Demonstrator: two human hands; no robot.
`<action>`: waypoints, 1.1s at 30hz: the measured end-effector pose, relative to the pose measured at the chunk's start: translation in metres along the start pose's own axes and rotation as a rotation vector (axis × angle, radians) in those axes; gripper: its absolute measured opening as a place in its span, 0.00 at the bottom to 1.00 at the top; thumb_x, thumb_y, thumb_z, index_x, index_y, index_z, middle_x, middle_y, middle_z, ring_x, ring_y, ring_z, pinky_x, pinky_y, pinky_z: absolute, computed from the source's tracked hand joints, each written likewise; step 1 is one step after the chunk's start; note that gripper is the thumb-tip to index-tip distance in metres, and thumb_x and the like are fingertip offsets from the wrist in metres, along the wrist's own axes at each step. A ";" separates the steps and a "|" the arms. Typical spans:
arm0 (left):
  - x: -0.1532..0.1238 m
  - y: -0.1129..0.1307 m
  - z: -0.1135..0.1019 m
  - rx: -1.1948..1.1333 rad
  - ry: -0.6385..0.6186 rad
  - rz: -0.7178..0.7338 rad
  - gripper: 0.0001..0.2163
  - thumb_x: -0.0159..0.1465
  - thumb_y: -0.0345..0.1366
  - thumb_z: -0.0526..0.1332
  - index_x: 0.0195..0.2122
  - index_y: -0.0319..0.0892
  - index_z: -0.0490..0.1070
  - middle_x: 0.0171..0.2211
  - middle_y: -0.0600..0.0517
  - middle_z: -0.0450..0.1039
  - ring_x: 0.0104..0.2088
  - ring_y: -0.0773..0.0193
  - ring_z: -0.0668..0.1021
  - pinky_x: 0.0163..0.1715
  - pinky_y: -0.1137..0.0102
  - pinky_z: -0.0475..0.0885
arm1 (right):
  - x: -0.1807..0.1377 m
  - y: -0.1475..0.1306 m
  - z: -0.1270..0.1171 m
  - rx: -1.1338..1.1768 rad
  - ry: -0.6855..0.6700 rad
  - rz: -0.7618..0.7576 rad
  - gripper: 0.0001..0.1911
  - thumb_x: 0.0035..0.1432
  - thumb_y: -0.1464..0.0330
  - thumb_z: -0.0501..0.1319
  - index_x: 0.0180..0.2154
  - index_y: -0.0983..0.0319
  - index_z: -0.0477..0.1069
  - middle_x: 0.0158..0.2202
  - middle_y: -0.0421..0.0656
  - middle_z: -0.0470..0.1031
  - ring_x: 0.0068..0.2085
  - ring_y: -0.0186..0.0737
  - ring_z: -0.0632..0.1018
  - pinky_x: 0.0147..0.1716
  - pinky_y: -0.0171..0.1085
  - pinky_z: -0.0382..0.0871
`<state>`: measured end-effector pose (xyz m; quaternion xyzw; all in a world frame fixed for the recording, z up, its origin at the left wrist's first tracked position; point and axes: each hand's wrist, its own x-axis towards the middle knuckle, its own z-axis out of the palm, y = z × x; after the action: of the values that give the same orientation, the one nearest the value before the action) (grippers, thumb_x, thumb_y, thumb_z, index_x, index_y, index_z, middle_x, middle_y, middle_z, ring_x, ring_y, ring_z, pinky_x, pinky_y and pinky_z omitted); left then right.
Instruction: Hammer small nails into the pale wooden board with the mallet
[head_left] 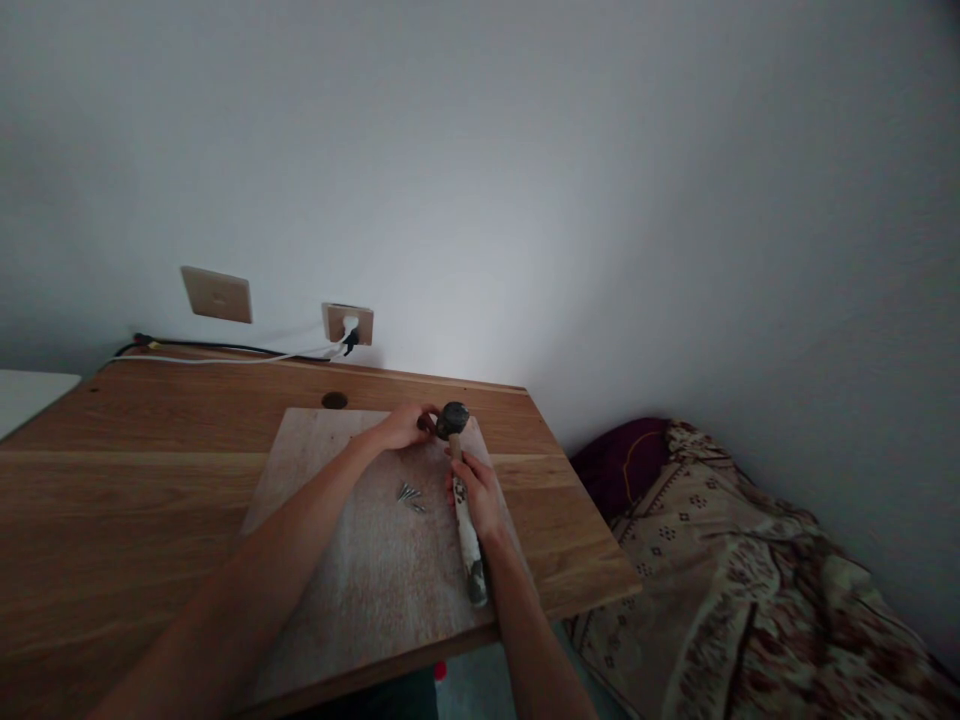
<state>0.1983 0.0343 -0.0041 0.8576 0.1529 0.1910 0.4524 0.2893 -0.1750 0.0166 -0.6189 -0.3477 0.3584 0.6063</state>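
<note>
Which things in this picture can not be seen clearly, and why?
All in the head view:
What the left hand pinches: hidden behind its fingers and the head of the hammer.
The small metal pieces on the board: too small and dim to tell nails from screws.
The middle of the hammer handle: covered by the right hand.
The red thing below the desk: mostly hidden by its edge.

I see my right hand (474,493) wrapped around the hammer (468,548) mid-handle, its dark head toward the far edge of the pale board (352,590). Left hand (405,428) just left of the head, fingertips bunched. Loose nails (409,494) lie between both hands.
</note>
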 end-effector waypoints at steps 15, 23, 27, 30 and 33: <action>0.001 -0.003 0.003 -0.058 0.017 0.013 0.21 0.52 0.33 0.67 0.49 0.40 0.76 0.32 0.52 0.81 0.32 0.59 0.81 0.35 0.69 0.72 | -0.002 -0.004 -0.001 -0.101 -0.029 -0.015 0.19 0.55 0.52 0.63 0.36 0.60 0.78 0.22 0.37 0.69 0.21 0.35 0.68 0.21 0.35 0.62; -0.001 -0.001 0.004 -0.058 0.033 0.002 0.21 0.51 0.29 0.64 0.48 0.38 0.76 0.32 0.51 0.81 0.32 0.59 0.80 0.34 0.70 0.71 | -0.001 -0.002 -0.001 -0.092 -0.051 -0.020 0.19 0.55 0.53 0.63 0.39 0.60 0.78 0.22 0.37 0.69 0.20 0.35 0.67 0.19 0.35 0.62; -0.001 -0.001 0.003 -0.030 0.025 -0.007 0.21 0.51 0.30 0.65 0.48 0.38 0.76 0.33 0.50 0.81 0.34 0.58 0.81 0.36 0.69 0.72 | 0.000 0.002 -0.002 -0.090 -0.031 -0.030 0.17 0.55 0.52 0.63 0.33 0.60 0.76 0.22 0.37 0.69 0.20 0.35 0.67 0.19 0.34 0.62; 0.000 -0.002 0.002 -0.046 0.015 -0.009 0.22 0.52 0.31 0.65 0.50 0.38 0.75 0.34 0.50 0.82 0.35 0.58 0.82 0.37 0.69 0.73 | 0.000 0.003 -0.002 -0.080 -0.020 -0.041 0.17 0.55 0.52 0.63 0.31 0.59 0.73 0.21 0.36 0.68 0.19 0.34 0.67 0.18 0.34 0.60; 0.001 -0.004 0.003 -0.063 0.008 -0.002 0.22 0.52 0.30 0.64 0.50 0.39 0.75 0.34 0.50 0.82 0.35 0.58 0.82 0.37 0.69 0.73 | 0.000 0.001 -0.002 -0.100 -0.023 -0.051 0.16 0.55 0.53 0.62 0.34 0.60 0.74 0.21 0.36 0.68 0.19 0.34 0.67 0.18 0.34 0.60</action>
<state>0.1999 0.0345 -0.0085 0.8420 0.1495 0.1987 0.4787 0.2909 -0.1758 0.0152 -0.6352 -0.3878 0.3323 0.5793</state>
